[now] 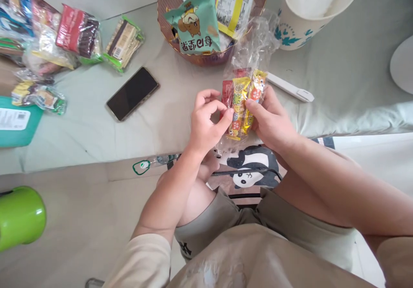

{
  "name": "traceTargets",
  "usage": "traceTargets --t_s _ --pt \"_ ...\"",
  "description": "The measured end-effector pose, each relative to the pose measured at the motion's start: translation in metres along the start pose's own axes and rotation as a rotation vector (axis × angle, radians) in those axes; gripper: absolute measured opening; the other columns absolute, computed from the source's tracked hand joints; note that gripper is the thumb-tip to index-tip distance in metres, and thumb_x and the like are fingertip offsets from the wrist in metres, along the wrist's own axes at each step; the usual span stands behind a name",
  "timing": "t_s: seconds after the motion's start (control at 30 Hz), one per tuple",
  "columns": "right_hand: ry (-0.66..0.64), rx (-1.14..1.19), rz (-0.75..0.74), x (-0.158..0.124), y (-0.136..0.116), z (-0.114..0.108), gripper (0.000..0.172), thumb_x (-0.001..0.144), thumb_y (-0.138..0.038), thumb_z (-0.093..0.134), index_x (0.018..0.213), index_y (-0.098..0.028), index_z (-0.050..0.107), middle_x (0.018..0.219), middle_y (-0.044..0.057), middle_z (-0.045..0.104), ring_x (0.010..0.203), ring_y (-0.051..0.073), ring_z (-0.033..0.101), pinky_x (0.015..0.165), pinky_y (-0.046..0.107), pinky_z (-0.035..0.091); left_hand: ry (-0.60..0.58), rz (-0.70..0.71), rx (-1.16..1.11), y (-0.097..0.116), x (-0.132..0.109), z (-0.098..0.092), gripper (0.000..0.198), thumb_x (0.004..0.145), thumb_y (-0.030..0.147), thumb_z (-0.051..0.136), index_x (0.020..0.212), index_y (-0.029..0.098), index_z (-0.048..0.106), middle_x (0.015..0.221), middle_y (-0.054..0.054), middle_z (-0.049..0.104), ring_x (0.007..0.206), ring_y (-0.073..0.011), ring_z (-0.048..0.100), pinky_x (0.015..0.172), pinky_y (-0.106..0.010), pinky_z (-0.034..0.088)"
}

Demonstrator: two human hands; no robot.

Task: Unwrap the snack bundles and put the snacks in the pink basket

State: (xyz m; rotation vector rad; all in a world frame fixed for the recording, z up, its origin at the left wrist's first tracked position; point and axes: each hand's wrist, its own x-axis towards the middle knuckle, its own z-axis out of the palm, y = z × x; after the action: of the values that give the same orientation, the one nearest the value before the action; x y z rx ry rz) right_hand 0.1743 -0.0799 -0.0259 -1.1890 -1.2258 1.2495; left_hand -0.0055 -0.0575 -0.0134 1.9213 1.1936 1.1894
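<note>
Over the table's front edge I hold a clear plastic bag with yellow and red snack sticks inside. My right hand grips its right side, thumb pressed on a yellow stick and fingers behind. On the left side my left hand is closed, thumb and forefinger pinching at the bag's edge beside the sticks. The bag's loose upper end reaches toward a ribbed bowl, which holds a green snack packet and a yellow-and-white packet.
A phone lies left of my hands. Wrapped snacks are heaped at the far left, near a teal package. Right of the bowl stand a paper bin and a white strip-like tool. A green bin is on the floor.
</note>
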Motion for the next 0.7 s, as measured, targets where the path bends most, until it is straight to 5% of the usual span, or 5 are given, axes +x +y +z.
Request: traceTargets --t_s 0.2,0.37,0.53,0.63,0.7 --pt "-0.132 0.103 0.145 0.002 -0.008 0.002 0.043 0.101 -0.062 0.048 0.131 -0.032 0.042 0.124 0.006 0.070 0.104 0.023 0.072 0.080 0.039 0.062 0.126 0.179 -0.056 0.023 0.001 0.000 0.025 0.101 0.042 0.061 0.083 0.025 0.059 0.098 -0.004 0.067 0.092 -0.0188 0.066 0.087 -0.040 0.056" --pt "-0.171 0.236 0.232 0.004 -0.021 0.005 0.045 0.100 -0.062 0.045 0.131 -0.029 0.049 0.122 0.008 0.069 0.110 0.023 0.070 0.091 0.041 0.061 -0.024 0.291 -0.055 0.036 -0.002 0.006 0.013 0.102 0.031 0.059 0.091 0.025 0.060 0.111 -0.008 0.076 0.100 -0.0192 0.073 0.085 -0.036 0.059" --pt "0.036 -0.101 0.088 0.003 -0.026 -0.014 0.049 0.098 -0.055 0.056 0.139 -0.028 0.053 0.140 0.009 0.063 0.131 0.025 0.062 0.106 0.044 0.055 -0.237 0.370 -0.087 0.036 -0.004 0.006 0.016 0.104 0.029 0.052 0.106 0.021 0.066 0.128 -0.014 0.076 0.124 -0.0249 0.070 0.107 -0.045 0.055" --pt "0.067 -0.278 0.035 0.004 -0.022 -0.026 0.061 0.093 -0.045 0.067 0.148 -0.027 0.047 0.133 0.012 0.063 0.107 0.023 0.070 0.086 0.041 0.060 -0.372 0.454 -0.073 0.036 -0.006 0.003 0.026 0.105 0.031 0.045 0.114 0.021 0.068 0.129 -0.012 0.077 0.128 -0.0265 0.069 0.115 -0.050 0.049" --pt "0.054 -0.368 0.019 0.006 -0.017 -0.030 0.067 0.088 -0.034 0.072 0.149 -0.026 0.045 0.123 0.011 0.065 0.081 0.017 0.067 0.068 0.035 0.057 -0.329 0.436 -0.097 0.036 -0.005 0.002 0.025 0.104 0.031 0.045 0.110 0.022 0.068 0.116 -0.009 0.080 0.114 -0.0234 0.073 0.106 -0.045 0.055"
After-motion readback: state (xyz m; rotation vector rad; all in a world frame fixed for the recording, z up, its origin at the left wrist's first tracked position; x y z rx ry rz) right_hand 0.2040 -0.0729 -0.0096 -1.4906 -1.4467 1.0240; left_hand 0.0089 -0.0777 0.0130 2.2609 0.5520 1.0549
